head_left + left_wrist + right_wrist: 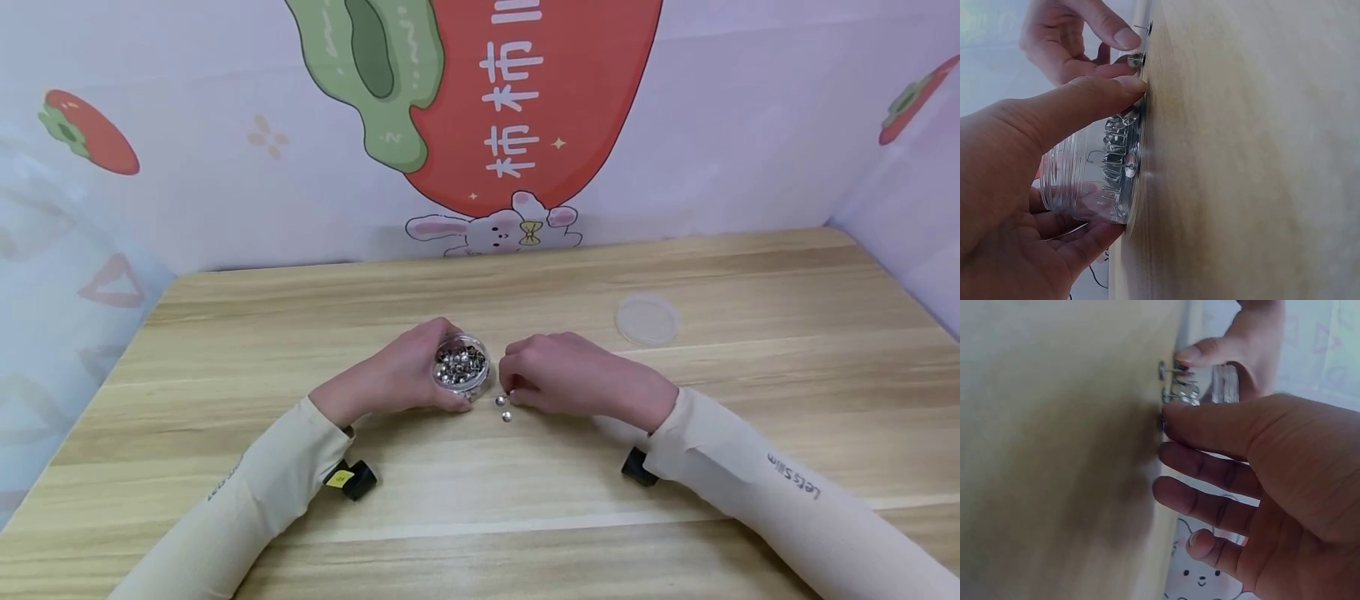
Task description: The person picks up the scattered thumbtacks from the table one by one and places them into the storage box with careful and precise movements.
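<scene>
My left hand (401, 371) holds a round clear plastic jar (1063, 169) upright on the table, its thumb on the near side and fingers curled round the far side. Many silver thumbtacks (459, 364) lie inside the jar. Just right of it, my right hand (558, 372) reaches down to the tabletop, thumb and forefinger pinching at a thumbtack (1163, 422); the forefinger is mostly hidden behind the thumb in the right wrist view. Beside these fingertips two loose thumbtacks, one farther (500, 401) and one nearer (506, 416), lie with their pins up.
A clear round lid (647, 320) lies on the wooden table (480, 533) behind and right of my right hand. A printed cloth backdrop (225, 200) rises at the table's back edge. Black wrist cameras hang under both sleeves, the left one (360, 481) bearing a yellow label.
</scene>
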### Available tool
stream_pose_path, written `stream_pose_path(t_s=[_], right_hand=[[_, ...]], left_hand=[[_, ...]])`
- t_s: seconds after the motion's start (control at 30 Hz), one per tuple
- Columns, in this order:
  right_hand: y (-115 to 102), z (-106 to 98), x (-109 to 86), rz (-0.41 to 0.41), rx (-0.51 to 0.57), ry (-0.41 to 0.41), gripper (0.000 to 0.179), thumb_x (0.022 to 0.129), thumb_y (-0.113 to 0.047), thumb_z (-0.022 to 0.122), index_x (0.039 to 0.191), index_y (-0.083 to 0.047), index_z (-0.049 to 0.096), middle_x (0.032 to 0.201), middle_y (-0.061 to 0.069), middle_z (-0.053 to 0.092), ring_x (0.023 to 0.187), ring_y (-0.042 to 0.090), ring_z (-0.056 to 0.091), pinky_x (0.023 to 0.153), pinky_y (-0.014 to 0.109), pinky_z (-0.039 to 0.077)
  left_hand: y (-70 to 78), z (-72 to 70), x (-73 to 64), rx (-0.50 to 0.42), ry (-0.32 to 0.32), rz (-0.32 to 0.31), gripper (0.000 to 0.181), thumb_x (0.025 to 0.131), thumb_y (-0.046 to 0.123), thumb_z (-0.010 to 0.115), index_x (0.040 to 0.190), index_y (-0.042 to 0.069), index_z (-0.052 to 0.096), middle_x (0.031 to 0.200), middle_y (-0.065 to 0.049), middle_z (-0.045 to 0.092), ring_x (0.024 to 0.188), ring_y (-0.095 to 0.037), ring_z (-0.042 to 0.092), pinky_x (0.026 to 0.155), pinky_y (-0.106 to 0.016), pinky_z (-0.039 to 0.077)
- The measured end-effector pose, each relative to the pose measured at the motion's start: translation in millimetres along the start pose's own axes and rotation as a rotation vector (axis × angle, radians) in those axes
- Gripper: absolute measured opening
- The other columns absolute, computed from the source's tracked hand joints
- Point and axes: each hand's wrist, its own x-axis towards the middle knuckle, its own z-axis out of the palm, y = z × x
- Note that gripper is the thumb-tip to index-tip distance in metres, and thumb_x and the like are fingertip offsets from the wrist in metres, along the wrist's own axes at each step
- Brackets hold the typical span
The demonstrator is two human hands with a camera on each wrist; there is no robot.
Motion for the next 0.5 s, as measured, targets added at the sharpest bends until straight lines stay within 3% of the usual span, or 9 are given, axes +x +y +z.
stream_pose_path(t_s=[0.27,0.5], right_hand=[[0.1,6.2,1.0,0.046,0.022,-0.009,0.007,0.089,-0.020,0.070,0.083,-0.020,0.067,0.080,-0.010,0.060,0.070,0.007,0.052,0.069,0.027,0.048],[1.2,5.0,1.6,0.029,0.007,0.018,0.010,0.089,-0.015,0.069,0.080,-0.019,0.069,0.078,-0.010,0.062,0.069,0.006,0.054,0.067,0.028,0.049]], left_hand=[[0.9,0.8,0.0,-0.007,-0.004,-0.004,0.080,0.065,0.033,0.089,0.125,0.002,0.046,0.121,-0.011,0.058,0.111,-0.023,0.057,0.101,-0.040,0.047],[0.3,0.1,0.4,0.004,0.001,-0.004,0.082,0.065,0.034,0.089,0.127,0.001,0.046,0.123,-0.012,0.058,0.113,-0.024,0.056,0.102,-0.041,0.046]])
